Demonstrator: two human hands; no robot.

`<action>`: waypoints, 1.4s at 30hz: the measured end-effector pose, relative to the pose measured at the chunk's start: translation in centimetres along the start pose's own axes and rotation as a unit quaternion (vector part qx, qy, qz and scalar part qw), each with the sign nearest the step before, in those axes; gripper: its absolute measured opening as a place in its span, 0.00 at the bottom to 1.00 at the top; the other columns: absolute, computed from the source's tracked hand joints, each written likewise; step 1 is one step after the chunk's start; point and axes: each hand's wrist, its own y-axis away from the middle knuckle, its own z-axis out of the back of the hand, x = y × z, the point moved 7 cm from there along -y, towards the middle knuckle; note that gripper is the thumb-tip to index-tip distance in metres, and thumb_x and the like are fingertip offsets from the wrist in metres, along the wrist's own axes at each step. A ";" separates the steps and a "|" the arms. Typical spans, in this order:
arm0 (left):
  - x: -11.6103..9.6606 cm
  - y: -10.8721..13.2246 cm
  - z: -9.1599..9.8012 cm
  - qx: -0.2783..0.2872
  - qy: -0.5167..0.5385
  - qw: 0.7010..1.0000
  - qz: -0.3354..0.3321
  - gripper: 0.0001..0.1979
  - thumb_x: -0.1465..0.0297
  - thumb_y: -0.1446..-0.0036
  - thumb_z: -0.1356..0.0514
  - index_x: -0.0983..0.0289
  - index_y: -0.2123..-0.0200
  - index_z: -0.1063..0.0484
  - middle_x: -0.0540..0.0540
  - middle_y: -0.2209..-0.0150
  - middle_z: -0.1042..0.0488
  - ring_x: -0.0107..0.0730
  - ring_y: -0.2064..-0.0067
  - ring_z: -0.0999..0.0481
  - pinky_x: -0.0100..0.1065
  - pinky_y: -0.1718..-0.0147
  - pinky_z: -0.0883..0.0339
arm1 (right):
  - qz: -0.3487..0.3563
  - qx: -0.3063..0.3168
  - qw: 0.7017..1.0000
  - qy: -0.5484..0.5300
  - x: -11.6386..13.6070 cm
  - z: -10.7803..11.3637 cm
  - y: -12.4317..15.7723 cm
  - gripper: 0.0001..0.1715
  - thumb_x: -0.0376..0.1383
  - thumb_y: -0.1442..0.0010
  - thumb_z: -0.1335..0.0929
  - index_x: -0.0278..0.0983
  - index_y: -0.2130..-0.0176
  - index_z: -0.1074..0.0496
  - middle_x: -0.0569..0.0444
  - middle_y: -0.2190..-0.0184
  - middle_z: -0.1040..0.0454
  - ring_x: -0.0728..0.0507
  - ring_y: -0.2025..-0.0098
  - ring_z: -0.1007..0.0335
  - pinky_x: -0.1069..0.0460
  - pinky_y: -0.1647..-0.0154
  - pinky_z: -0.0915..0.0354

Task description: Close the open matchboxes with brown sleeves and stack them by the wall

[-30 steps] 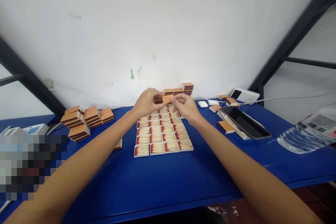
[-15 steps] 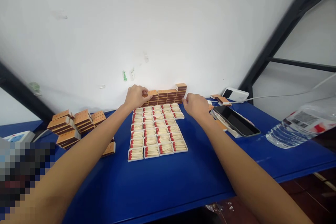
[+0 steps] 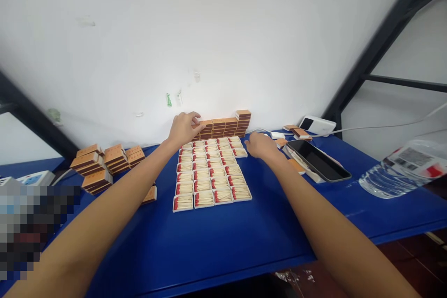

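Observation:
Along the wall stands a low stacked row of matchboxes [image 3: 223, 125], brown with dark striking sides. My left hand [image 3: 185, 128] is at its left end, thumb and fingers bent around a matchbox there; the hand hides most of that box. In front of the row lie white matchbox trays [image 3: 204, 199] in columns, filled with red-headed matches. My right hand [image 3: 261, 145] is low over the table, just right of the upper trays. Its fingers are curled in, and what they hold, if anything, is hidden.
More matchboxes [image 3: 96, 167] are piled at the left. To the right lie a phone [image 3: 319, 160], a white device [image 3: 317, 125] with a cable, a few loose matchboxes [image 3: 301, 134] and a water bottle [image 3: 401, 172]. The blue table [image 3: 216, 247] ends at a front edge.
My right hand has moved a little down, away from the right end of the stacked row. My left hand stays at the left end. The view has shifted slightly.

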 end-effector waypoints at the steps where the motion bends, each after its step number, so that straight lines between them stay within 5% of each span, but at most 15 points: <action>1: -0.3 0.6 0.8 -0.008 -0.009 1.000 -0.009 0.15 0.61 0.37 0.34 0.61 0.51 0.22 0.57 0.58 0.16 0.47 0.53 0.21 0.47 0.48 0.32 | 0.004 0.005 1.000 -0.003 0.1 -0.1 0.0 0.22 0.41 0.28 0.35 0.30 0.46 0.21 0.31 0.53 0.18 0.32 0.47 0.19 0.45 0.51 0.29; 4: -0.5 3.7 3.8 0.018 -0.034 0.999 -0.030 0.15 0.57 0.37 0.37 0.61 0.54 0.21 0.57 0.59 0.18 0.44 0.57 0.22 0.43 0.53 0.32 | 0.017 0.010 1.000 -0.007 0.4 -0.2 0.1 0.23 0.40 0.28 0.37 0.30 0.45 0.21 0.32 0.55 0.17 0.32 0.48 0.19 0.45 0.52 0.29; 9: 2.4 12.8 7.2 0.296 -0.022 0.954 0.044 0.18 0.49 0.47 0.32 0.58 0.65 0.20 0.52 0.69 0.22 0.38 0.68 0.24 0.35 0.70 0.35 | 0.027 -0.001 1.000 0.002 0.9 0.3 0.7 0.24 0.41 0.27 0.38 0.30 0.45 0.21 0.30 0.49 0.19 0.30 0.45 0.21 0.43 0.51 0.29; 15: 4.3 19.8 9.4 0.296 -0.019 0.949 0.102 0.19 0.49 0.49 0.30 0.57 0.65 0.22 0.52 0.65 0.21 0.42 0.64 0.23 0.39 0.66 0.33 | 0.029 -0.028 0.999 0.030 1.7 1.3 1.7 0.22 0.43 0.28 0.36 0.32 0.49 0.20 0.33 0.52 0.18 0.30 0.48 0.20 0.43 0.53 0.29; 25: 4.7 20.6 8.3 0.280 -0.047 0.953 0.101 0.14 0.55 0.48 0.34 0.58 0.71 0.31 0.51 0.70 0.25 0.39 0.70 0.27 0.37 0.72 0.41 | 0.034 -0.115 0.993 -0.002 2.1 2.6 2.2 0.16 0.42 0.29 0.35 0.36 0.58 0.21 0.37 0.56 0.18 0.30 0.52 0.20 0.43 0.55 0.30; 29: 3.4 19.2 8.4 0.255 -0.040 0.964 0.060 0.14 0.55 0.45 0.35 0.58 0.67 0.28 0.53 0.64 0.21 0.41 0.64 0.23 0.38 0.66 0.35 | 0.076 -0.136 0.978 -0.140 3.9 2.7 3.0 0.14 0.42 0.29 0.33 0.37 0.62 0.24 0.41 0.61 0.18 0.33 0.54 0.20 0.43 0.54 0.28; 31: 2.3 17.7 8.3 0.219 -0.041 0.973 0.052 0.15 0.54 0.42 0.36 0.58 0.62 0.27 0.53 0.63 0.20 0.41 0.64 0.22 0.38 0.65 0.34 | 0.132 -0.060 0.938 -0.315 6.3 1.5 4.3 0.13 0.45 0.30 0.32 0.38 0.58 0.26 0.45 0.60 0.18 0.38 0.59 0.20 0.46 0.61 0.26; 35: -1.0 15.2 7.0 0.161 -0.035 0.986 0.004 0.15 0.55 0.38 0.38 0.59 0.57 0.25 0.55 0.62 0.18 0.43 0.63 0.20 0.40 0.63 0.31 | 0.182 0.173 0.768 -0.589 12.5 -1.8 9.2 0.31 0.55 0.35 0.28 0.43 0.42 0.37 0.48 0.54 0.21 0.43 0.68 0.21 0.51 0.81 0.28; 38: -2.4 15.0 5.9 0.115 -0.010 0.993 -0.023 0.15 0.57 0.37 0.39 0.59 0.53 0.24 0.57 0.56 0.17 0.45 0.59 0.18 0.42 0.61 0.28 | 0.178 0.179 0.737 -0.627 14.4 -2.4 11.6 0.27 0.51 0.37 0.26 0.42 0.47 0.37 0.55 0.62 0.25 0.47 0.73 0.25 0.54 0.85 0.31; 42: -1.7 16.2 5.2 0.069 0.052 0.996 -0.007 0.17 0.58 0.37 0.36 0.58 0.48 0.24 0.55 0.53 0.16 0.43 0.57 0.17 0.42 0.58 0.25 | 0.159 0.152 0.730 -0.647 14.2 -2.4 12.0 0.27 0.50 0.40 0.25 0.43 0.51 0.38 0.59 0.66 0.27 0.48 0.75 0.27 0.56 0.86 0.35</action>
